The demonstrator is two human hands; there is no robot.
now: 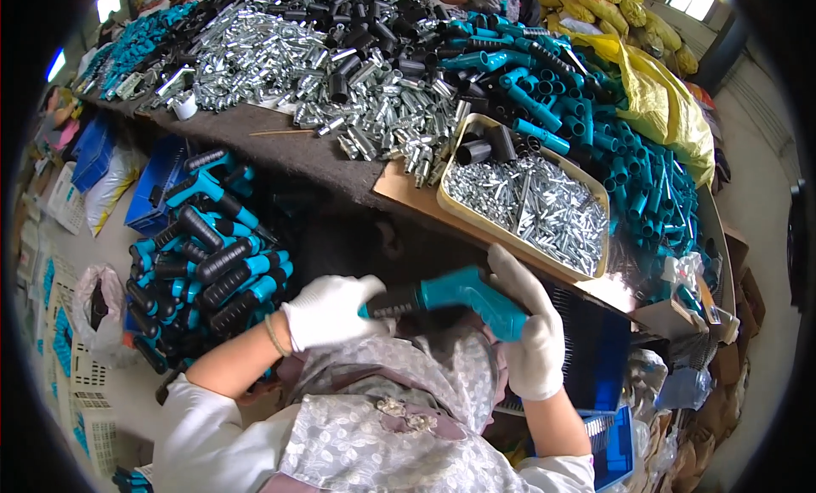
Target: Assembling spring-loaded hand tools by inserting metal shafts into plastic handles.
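Note:
A teal and black pistol-shaped tool handle (pixel 467 296) is held in front of my apron between both white-gloved hands. My left hand (pixel 333 311) is closed around its black ribbed end, where a bit of teal shows by the fingers. On the other side, my right hand (pixel 537 344) has the bent teal grip between its thumb and its fairly straight fingers. Beside my left forearm lies a pile of similar teal and black handles (pixel 223 268). A cream tray (pixel 605 238) of small metal pieces (pixel 531 200) and a few black sleeves (pixel 489 146) rests on the table edge beyond my hands.
Heaps of silver metal parts (pixel 255 55), black sleeves (pixel 348 68) and teal tubes (pixel 629 170) cover the table (pixel 314 157). A yellow sack (pixel 667 102) lies at the right. Blue crates (pixel 603 357) stand below. Across the table, another person's gloved hand (pixel 486 2) shows.

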